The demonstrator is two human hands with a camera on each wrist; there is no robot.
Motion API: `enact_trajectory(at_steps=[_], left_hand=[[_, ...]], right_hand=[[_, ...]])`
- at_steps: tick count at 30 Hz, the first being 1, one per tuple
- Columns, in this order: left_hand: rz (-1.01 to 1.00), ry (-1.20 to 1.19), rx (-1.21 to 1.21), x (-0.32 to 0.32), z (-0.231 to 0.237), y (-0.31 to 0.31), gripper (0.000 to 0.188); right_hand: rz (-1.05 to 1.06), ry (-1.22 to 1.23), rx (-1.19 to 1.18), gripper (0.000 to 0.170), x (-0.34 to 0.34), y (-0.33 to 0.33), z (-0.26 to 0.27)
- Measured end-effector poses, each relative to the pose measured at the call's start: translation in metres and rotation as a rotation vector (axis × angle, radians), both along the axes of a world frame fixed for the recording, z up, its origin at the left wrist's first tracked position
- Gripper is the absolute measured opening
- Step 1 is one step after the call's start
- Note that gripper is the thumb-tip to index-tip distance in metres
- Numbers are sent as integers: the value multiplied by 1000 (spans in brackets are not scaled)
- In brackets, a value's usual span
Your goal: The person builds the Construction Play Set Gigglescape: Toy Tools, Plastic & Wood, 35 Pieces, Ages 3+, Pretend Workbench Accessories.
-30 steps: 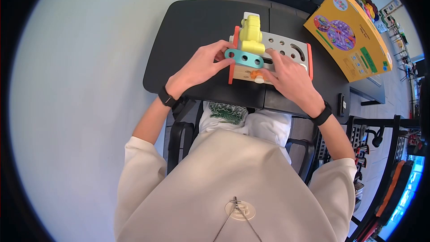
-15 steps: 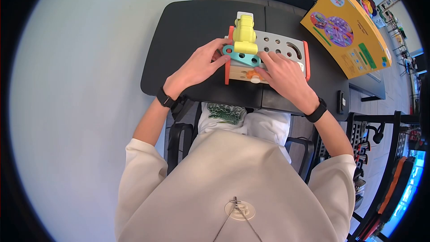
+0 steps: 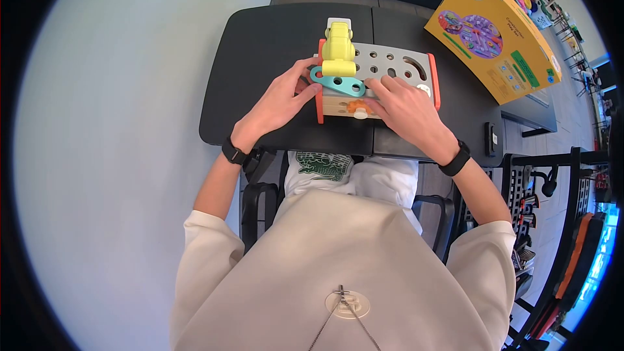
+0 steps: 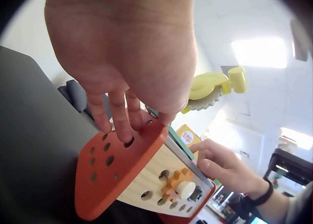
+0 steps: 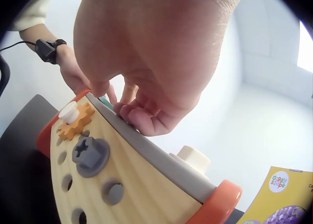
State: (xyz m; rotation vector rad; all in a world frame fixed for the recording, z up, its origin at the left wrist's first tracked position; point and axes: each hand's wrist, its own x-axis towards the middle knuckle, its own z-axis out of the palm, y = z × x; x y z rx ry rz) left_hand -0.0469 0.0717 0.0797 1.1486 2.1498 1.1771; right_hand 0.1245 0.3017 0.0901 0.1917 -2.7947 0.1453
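Note:
A toy workbench (image 3: 382, 63) has a grey holed top and red-orange end panels (image 4: 132, 158). Across its left front lies a teal strip with holes (image 3: 346, 85), slanting down to the right. My left hand (image 3: 279, 97) pinches the strip's left end between thumb and forefinger, its other fingers against the outer panel. At the other end my right hand (image 3: 413, 107) holds the strip, fingers curled over the grey top. A yellow toy saw (image 3: 338, 45) with a grey toothed disc stands behind the strip. On the front are an orange gear (image 5: 80, 123), a white knob (image 5: 68, 112) and a grey bolt (image 5: 93, 158).
The workbench stands on a black table (image 3: 253, 32). A large yellow toy box (image 3: 500, 52) stands at the back right. A small black device (image 3: 491, 140) lies near the table's right edge. A white bolt (image 5: 193, 159) sits at the top's right end.
The strip's right end has swung down toward me, with my right hand following it. My left hand stays at the left end. The whole scene has shifted slightly left in view.

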Motion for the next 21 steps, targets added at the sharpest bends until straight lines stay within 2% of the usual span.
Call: enact_trajectory(at_steps=[4,8,10,12,14,16,19,21], left_hand=[[-2,-14,4,-2,-4,-2,54],[47,-14,10,3,-3,-6,57],[106,27,114,2,-6,-14,58],[162,104,188,-1,-11,-21,57],[224,132,230,-3,-9,-28,55],[286,91,279,1,1,-34,50],[293,49,297,-2,5,-41,48],[302,28,289,-2,8,-44,47]], right_hand=[[-5,11,15,32,1,-1,0],[-92,27,-73,29,19,4,14],[-141,61,-90,28,39,20,23],[-312,80,-111,28,62,46,31],[-521,-11,-83,26,88,83,26],[-751,-177,-118,28,119,131,4],[-990,-286,192,45,196,219,-84],[-1087,-348,199,48,225,232,-106]])
